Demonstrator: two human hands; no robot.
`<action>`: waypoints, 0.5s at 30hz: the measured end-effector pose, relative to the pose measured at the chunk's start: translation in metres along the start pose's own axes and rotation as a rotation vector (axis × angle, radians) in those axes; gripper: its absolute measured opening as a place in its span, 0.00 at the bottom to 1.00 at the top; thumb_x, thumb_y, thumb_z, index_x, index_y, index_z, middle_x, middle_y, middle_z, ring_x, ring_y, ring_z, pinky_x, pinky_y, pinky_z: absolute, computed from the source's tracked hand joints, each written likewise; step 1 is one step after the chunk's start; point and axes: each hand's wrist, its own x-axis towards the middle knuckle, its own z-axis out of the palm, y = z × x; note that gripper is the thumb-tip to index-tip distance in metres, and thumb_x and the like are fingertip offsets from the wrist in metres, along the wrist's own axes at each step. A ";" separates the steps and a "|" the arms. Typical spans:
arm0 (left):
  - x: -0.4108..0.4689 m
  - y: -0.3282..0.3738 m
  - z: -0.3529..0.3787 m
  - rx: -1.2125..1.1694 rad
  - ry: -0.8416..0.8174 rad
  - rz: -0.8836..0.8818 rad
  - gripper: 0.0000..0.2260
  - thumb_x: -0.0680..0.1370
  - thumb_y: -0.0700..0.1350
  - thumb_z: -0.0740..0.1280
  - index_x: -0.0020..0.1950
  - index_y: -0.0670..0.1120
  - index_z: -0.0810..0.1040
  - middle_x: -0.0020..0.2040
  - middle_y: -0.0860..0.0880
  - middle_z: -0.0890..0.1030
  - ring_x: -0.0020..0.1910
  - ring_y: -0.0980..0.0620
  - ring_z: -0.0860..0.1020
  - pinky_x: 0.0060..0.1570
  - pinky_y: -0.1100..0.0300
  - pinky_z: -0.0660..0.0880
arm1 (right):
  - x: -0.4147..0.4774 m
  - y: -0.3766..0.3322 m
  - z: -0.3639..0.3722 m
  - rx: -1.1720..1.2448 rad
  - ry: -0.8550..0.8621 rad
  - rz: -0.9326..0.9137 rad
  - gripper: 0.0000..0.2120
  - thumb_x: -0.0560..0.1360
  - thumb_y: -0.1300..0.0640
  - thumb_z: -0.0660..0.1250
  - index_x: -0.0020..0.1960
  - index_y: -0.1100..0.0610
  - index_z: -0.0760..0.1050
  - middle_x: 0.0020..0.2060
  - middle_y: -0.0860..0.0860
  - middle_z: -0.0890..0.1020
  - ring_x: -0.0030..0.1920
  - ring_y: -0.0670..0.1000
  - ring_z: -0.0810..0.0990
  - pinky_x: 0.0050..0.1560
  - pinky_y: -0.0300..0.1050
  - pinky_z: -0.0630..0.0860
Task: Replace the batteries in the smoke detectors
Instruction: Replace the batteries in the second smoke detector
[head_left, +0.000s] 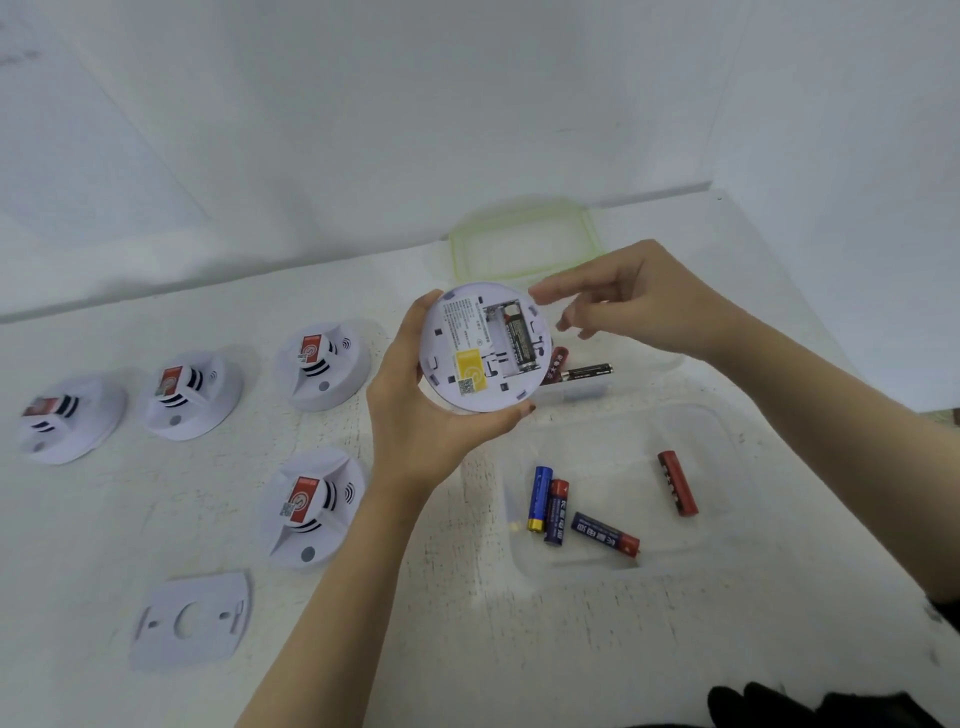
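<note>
My left hand (421, 415) holds a round white smoke detector (485, 345) above the table, its back facing me. Its open battery bay holds one black battery (521, 338) on the right; the left slot beside it is bare. A yellow label sits below the bay. My right hand (634, 306) hovers just right of the detector with fingers apart and nothing in them, its fingertips near the rim. A clear container (727, 467) below holds blue batteries (550, 506) and a red one (677, 483). A farther clear container (587, 391) holds a black battery (589, 371).
Several white smoke detectors stand face up on the white table: three in a row at left (324, 364) and one nearer (311, 506). A white mounting plate (192, 618) lies at front left. A green-rimmed lid (524, 241) rests by the back wall.
</note>
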 end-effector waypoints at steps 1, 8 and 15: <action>0.000 0.000 0.000 0.000 0.001 0.003 0.38 0.59 0.53 0.78 0.66 0.49 0.68 0.58 0.72 0.73 0.59 0.69 0.72 0.56 0.69 0.74 | 0.001 0.001 -0.001 -0.183 -0.035 0.009 0.15 0.71 0.68 0.67 0.49 0.50 0.82 0.39 0.38 0.84 0.40 0.44 0.82 0.43 0.35 0.78; 0.003 -0.001 0.000 0.004 -0.007 0.031 0.36 0.59 0.54 0.77 0.64 0.57 0.66 0.58 0.73 0.73 0.59 0.71 0.72 0.54 0.73 0.73 | 0.011 0.005 0.001 -0.855 -0.346 0.171 0.09 0.73 0.60 0.67 0.51 0.51 0.80 0.45 0.44 0.79 0.42 0.42 0.74 0.39 0.35 0.68; 0.003 -0.002 0.001 0.006 -0.008 0.035 0.36 0.59 0.54 0.77 0.64 0.58 0.65 0.58 0.73 0.73 0.59 0.70 0.73 0.54 0.72 0.72 | 0.012 0.002 0.007 -0.928 -0.342 0.161 0.10 0.73 0.58 0.67 0.53 0.52 0.79 0.49 0.47 0.80 0.50 0.49 0.77 0.50 0.43 0.74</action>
